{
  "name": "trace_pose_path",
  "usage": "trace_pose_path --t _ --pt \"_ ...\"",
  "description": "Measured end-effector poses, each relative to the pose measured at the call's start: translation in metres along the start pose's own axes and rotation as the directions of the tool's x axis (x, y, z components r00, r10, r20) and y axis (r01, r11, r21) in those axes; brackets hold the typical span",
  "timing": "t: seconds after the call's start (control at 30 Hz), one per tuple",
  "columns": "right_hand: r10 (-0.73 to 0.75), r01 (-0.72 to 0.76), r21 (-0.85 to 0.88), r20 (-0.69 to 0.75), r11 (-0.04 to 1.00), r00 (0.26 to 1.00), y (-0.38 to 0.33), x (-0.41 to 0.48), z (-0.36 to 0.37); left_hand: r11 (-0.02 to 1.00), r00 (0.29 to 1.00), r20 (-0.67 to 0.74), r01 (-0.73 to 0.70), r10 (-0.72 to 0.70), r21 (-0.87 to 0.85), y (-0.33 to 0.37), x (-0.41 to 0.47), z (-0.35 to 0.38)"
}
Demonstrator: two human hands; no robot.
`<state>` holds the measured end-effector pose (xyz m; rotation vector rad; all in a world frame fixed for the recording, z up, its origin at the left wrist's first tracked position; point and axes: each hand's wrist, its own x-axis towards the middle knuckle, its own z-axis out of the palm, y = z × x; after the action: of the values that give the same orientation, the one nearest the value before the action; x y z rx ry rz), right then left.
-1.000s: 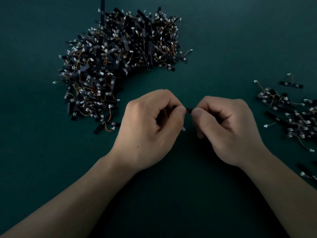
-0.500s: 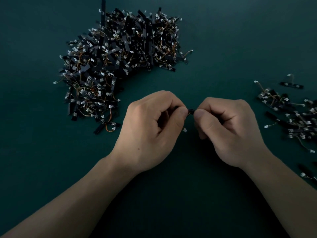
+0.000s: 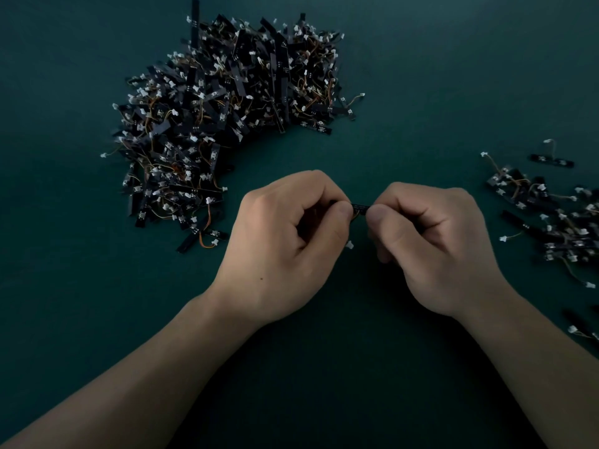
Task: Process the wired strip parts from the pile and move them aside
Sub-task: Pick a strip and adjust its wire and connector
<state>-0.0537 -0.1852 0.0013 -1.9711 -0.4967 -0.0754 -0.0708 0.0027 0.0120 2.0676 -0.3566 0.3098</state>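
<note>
- While both hands meet over the middle of the dark green table [image 3: 437, 76], the step in hand looks like the working of a single wired strip part [image 3: 360, 207], not the picking up or the putting aside.
- The left hand [image 3: 285, 247] has its fingers curled in and pinches the strip's left end with the thumb. The right hand [image 3: 431, 251] is curled the same way and pinches the right end.
- Only a short black stretch shows between the two thumbs, and the rest is hidden in the grips, so I cannot tell what exactly is being done to it.
- The strip is held between the big pile [image 3: 227, 124] at the upper left and the smaller set-aside group [image 3: 551, 222] at the right edge, apart from both.
- Its long axis runs left to right across the view, roughly level, with one end toward each hand.
- A small white connector [image 3: 349, 244] shows just below the left thumb and probably hangs from this strip's wire.
- Next, in my judgement, the right hand needs to carry the strip to the group at the right and let go, while the left reaches to the pile for another. The tangled wires there may drag neighbours along.
</note>
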Motion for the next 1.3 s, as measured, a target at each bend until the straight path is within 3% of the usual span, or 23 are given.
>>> trace_pose_path --t 0.53,1.3 --pt "0.002 -0.002 0.001 0.039 1.000 0.999 -0.0006 0.0007 0.0001 0.999 1.000 -0.016 -0.015 0.016 0.038 0.0010 -0.0006 0.0019" --pt "-0.053 0.052 0.021 0.061 0.998 0.997 0.0008 -0.0005 -0.0013 0.996 0.996 0.074 -0.039 0.045 -0.081 0.0002 0.0009 -0.0019"
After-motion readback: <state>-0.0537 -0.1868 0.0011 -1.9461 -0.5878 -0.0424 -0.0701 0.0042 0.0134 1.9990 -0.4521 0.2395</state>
